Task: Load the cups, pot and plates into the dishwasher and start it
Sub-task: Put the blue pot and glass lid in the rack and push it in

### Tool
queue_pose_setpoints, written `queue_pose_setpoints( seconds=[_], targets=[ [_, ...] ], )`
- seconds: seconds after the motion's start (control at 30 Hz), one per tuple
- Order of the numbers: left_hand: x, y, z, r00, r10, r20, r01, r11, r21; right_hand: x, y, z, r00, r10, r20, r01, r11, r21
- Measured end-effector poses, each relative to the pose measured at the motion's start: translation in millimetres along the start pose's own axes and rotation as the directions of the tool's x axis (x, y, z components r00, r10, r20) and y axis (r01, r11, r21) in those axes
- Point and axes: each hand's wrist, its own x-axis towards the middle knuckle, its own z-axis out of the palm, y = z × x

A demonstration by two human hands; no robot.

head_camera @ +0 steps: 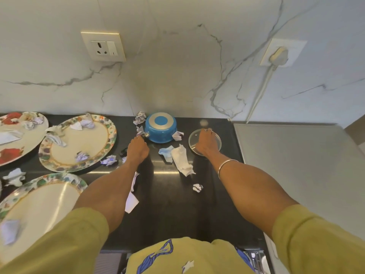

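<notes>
Blue pot (pixel 161 127) upside down, handle apparently gripped.

Bare black counter (pixel 167 204) between the forearms, open to the front edge. Crumpled paper (pixel 139 118) crowds the upturned blue pot (pixel 161 127); tissues (pixel 180 159) lie before it; plates (pixel 78 143) fill the left.

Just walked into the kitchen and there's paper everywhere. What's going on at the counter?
A person stands at the black counter with both hands out. The left hand reaches the side handle of the upside-down blue pot, though the grip itself is hidden. The right hand rests on the glass lid lying flat beside the pot. Three patterned plates sit at the left, and crumpled paper scraps litter the plates and counter. Nothing looks loaded yet.
</notes>
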Motion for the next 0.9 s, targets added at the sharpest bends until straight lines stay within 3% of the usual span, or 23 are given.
queue_pose_setpoints(
  seconds=[0.33, 0.5, 0.9],
  targets=[
    [17, 6, 12, 0.998, -0.064, -0.014, 0.064, 0.998, -0.021, 18, 13, 12, 0.999, 0.034, -0.015, -0.035, 0.999, -0.026],
    [25, 5, 14, 0.998, -0.049, -0.041, 0.052, 0.997, 0.063, 26, 17, 14, 0.999, 0.039, 0.007, -0.039, 0.999, -0.027],
    [22, 13, -1, 0.992, 0.088, -0.087, -0.083, 0.995, 0.061, 23, 18, 3, 0.999, 0.029, -0.028, -0.03, 0.999, -0.019]
  ],
)
